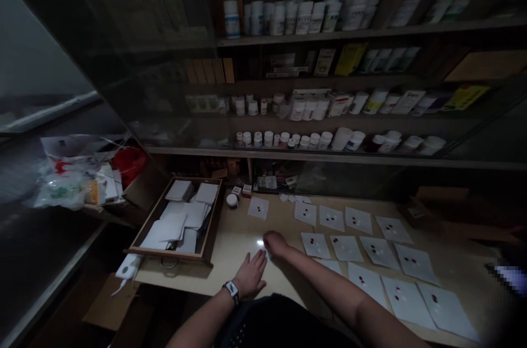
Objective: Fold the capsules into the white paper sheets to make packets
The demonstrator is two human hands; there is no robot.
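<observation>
My left hand [251,275], a watch [231,290] on its wrist, lies palm down over the pale tabletop with its fingers stretched out. Just beyond its fingertips, my right hand [275,243] is closed with the fingers curled down; whatever it may hold is hidden. A small bright white spot [260,242] shows beside the right fingers. White paper squares [346,249] lie in rows to the right, bearing a few dark red and pale pills each. One more paper square [258,208] with pills lies farther back, beside a small white jar [232,201].
On the left stands a wooden drawer [208,238] full of white paper sheets. Shelves [288,158] of medicine bottles and boxes rise behind the table. A cardboard box [448,222] sits at the back right. Plastic bags [66,189] and a white power strip [128,267] are at the left.
</observation>
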